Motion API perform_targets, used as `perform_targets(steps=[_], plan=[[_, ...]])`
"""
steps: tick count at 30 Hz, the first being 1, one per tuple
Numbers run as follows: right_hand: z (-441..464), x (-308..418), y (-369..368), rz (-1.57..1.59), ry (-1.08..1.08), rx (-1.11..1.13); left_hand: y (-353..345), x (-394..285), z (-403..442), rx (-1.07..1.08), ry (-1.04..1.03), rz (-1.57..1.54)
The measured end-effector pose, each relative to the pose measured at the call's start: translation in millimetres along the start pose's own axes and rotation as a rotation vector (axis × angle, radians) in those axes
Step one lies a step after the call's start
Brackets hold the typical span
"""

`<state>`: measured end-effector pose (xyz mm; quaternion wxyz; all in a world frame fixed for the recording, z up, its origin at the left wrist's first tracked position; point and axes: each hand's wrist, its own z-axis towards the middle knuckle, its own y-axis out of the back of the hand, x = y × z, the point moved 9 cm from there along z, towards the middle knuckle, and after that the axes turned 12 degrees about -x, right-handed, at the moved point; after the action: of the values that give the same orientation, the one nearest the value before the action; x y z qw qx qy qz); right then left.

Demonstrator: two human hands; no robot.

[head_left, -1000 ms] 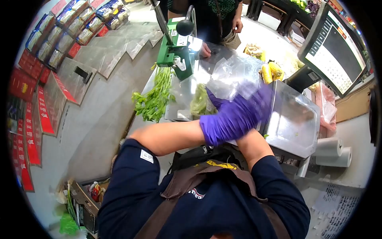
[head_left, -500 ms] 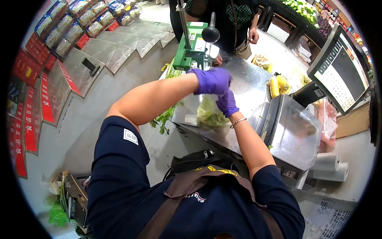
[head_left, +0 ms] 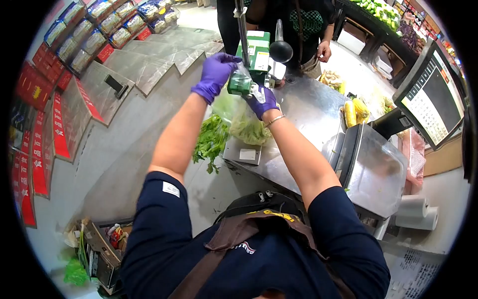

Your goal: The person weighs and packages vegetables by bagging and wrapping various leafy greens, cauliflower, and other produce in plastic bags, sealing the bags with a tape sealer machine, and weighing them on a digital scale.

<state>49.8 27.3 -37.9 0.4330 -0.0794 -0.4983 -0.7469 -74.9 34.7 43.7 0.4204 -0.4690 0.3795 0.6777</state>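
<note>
At the near-left corner of the silvery metal worktop (head_left: 311, 102), we pinched the clear plastic bag of pale green leaves (head_left: 251, 130) in our purple-gloved left hand (head_left: 216, 73), couldn't tell what our purple-gloved right hand (head_left: 263, 102) gripped beside the green boxy machine (head_left: 260, 47), and judged a taut neck best.

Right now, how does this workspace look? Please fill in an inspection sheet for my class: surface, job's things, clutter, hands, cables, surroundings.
Surface: metal counter, shiny.
Job's things: bag of greens, nearer the wearer than the green machine.
Clutter: leafy stems beside the bag; yellow corn farther right.
Hands: both purple-gloved; left hand has its fingers at the bag's clear top; right hand is by the machine, partly hidden.
Cables: nothing seen.
Surroundings: screen and white rolls at right; a person across the counter.
</note>
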Motion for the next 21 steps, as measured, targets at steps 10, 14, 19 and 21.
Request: perform_targets(steps=[10, 14, 19, 21], plan=[[51, 27, 125, 1.248, -0.733, 0.152, 1, 25, -14, -0.128, 0.058, -0.32], [6, 75, 116, 1.525, -1.121, 0.484, 2, 25, -12, -0.143, 0.043, -0.3], [-96, 62, 85, 0.827, -0.59, 0.593, 0, 27, -7, -0.141, -0.042, -0.087], [-169, 34, 31, 0.783, -0.673, 0.527, 3, 28, -12, -0.109, -0.052, 0.02]])
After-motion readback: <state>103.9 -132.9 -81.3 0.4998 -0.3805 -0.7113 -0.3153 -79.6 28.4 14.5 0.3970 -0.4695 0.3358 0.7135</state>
